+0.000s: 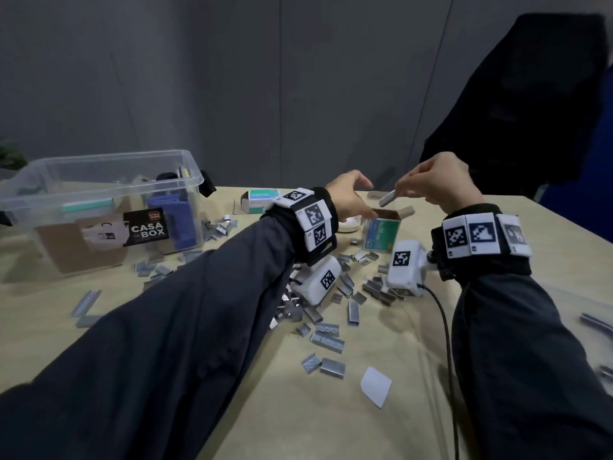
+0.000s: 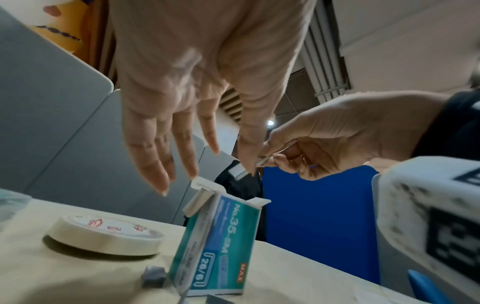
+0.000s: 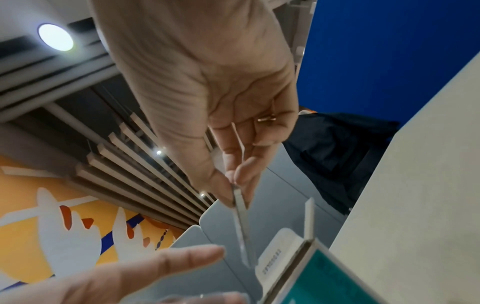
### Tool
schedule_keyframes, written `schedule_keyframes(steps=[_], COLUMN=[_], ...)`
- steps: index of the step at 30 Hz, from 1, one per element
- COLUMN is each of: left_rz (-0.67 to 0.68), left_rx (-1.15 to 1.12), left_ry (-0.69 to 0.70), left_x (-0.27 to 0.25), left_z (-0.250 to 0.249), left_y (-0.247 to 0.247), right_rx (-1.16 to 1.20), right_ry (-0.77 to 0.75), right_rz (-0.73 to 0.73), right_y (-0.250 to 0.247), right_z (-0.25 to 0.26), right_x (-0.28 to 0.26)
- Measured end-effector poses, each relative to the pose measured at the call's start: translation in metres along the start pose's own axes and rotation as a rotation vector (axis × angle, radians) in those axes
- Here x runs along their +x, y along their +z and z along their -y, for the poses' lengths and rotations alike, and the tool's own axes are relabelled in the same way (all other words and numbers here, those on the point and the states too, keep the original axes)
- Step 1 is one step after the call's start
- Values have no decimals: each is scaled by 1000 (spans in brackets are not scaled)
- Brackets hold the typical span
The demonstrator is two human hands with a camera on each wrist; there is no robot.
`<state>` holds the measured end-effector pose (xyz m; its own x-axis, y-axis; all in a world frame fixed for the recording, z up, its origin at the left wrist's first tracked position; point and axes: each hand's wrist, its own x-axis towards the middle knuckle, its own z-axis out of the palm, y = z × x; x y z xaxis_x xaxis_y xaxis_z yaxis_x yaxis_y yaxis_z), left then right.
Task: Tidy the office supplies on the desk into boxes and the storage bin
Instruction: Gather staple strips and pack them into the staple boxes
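Observation:
A teal staple box (image 1: pixel 381 234) (image 2: pixel 221 246) (image 3: pixel 337 277) stands upright on the desk with its top flaps open. My right hand (image 1: pixel 434 184) (image 3: pixel 233 174) pinches a strip of staples (image 1: pixel 387 198) (image 2: pixel 240 171) (image 3: pixel 241 226) just above the box's opening, tilted down toward it. My left hand (image 1: pixel 348 197) (image 2: pixel 166 148) hovers beside the box with straight, spread fingers and holds nothing. Whether its fingertips touch a flap is unclear. Loose staple strips (image 1: pixel 326 336) lie scattered over the desk in front.
A clear storage bin (image 1: pixel 99 207) with supplies stands at the left. A second teal box (image 1: pixel 262 200) lies behind my left wrist. A roll of white tape (image 1: pixel 350 224) (image 2: pixel 106 234) sits left of the open box. A paper scrap (image 1: pixel 376 386) lies near the front.

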<state>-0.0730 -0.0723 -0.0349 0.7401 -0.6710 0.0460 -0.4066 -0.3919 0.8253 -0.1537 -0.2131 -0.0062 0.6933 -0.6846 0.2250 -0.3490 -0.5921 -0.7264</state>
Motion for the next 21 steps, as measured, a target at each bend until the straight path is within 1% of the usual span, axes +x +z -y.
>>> schedule_keyframes(steps=[2,6,8,10,11,12,13,15,17,19,21], left_rz=[41,42,-44,-151,-177,-170,-135,-16,42,43,73], left_rx=[12,39,60,31,10,-5,-8,-1,25,52,50], left_ry=[7,63,62,41,22,-10,-45,-99,-114,-106,-101], left_x=[4,10,13,14,14,13,13,11,10,7,4], left_z=[-2,-3,-3,-4,-5,-6,-6,-6,-7,-8,-11], left_y=[4,12,19,23,24,24,24,24,25,23,21], right_rx=[-84,-235,-285,-305,-302,-289,-269,-216,-164,-184,-248], right_ry=[2,2,9,16,6,-17,-46,-83,-91,-103,-124], right_rz=[9,-3,-7,-21,-42,-69,-101,-156,-189,-171,-137], right_y=[-2,-1,1,3,4,6,9,12,14,17,21], right_z=[1,3,4,1,-2,-6,-8,-13,-15,-15,-16], right_x=[-1,-6,-11,-17,-21,-25,-29,-36,-35,-32,-30])
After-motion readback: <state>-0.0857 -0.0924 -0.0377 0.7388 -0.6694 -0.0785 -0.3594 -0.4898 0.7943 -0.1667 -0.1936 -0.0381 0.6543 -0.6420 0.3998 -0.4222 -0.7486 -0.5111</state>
